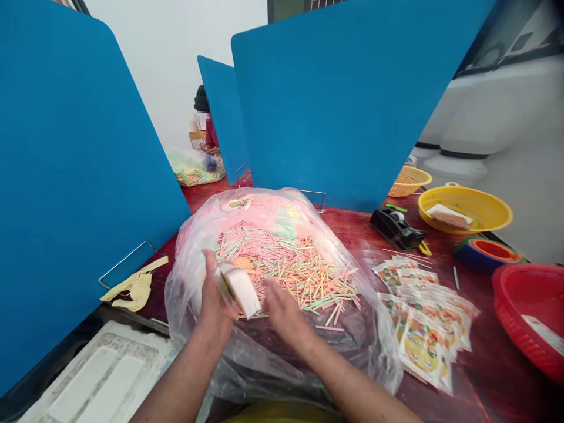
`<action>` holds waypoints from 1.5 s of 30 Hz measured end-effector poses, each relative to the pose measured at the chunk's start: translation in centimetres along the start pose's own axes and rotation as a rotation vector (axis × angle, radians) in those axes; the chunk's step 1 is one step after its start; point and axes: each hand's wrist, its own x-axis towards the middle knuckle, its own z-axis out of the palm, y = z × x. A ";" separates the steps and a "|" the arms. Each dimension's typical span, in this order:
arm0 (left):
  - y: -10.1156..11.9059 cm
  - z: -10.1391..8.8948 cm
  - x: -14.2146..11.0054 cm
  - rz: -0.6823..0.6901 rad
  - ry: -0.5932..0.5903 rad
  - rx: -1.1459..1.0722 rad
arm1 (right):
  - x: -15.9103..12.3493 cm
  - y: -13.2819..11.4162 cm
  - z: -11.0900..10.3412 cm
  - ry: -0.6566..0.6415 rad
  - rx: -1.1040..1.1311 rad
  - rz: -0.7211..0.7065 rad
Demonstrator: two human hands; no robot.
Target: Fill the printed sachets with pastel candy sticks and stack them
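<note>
1. Tall blue partition panels (335, 100) stand on either side of the work place and seem to screen it off from the next one, where a co-worker (209, 132) sits beyond with a bag of their own (196, 168)
2. A dark red table (352, 226) carries everything within the person's reach
3. A clear plastic bag (185, 299) lies gathered open in front of the person, its mouth apparently spread so that the pastel sticks (291, 264), perhaps straws, lie exposed in a loose heap
4. Printed sachets (425, 346) lie overlapping in rows to the right of the bag, close at hand
5. Further right are a red basin (529, 311) and a yellow basin (462, 208), with a black tape dispenser (396, 228) nearer the bag
6. The left hand (214, 294) is closed around a white bundle (238, 289), possibly folded paper, holding it up over the sticks, which stay inside the bag
7. The right hand (284, 314) is open and grasps nothing, its fingers (268, 291) relaxed just beside the bundle
</note>
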 end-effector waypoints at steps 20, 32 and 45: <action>-9.5 -4.9 0.1 0.019 -0.166 1.736 | 3.5 -0.5 -20.4 0.355 -1.174 0.242; -7.1 -2.9 -0.3 0.084 -0.328 2.151 | 6.9 -1.7 -19.8 0.216 -1.135 0.070; -6.1 -1.0 1.5 0.425 -0.464 2.250 | 5.3 -2.6 -24.0 0.422 -1.346 0.322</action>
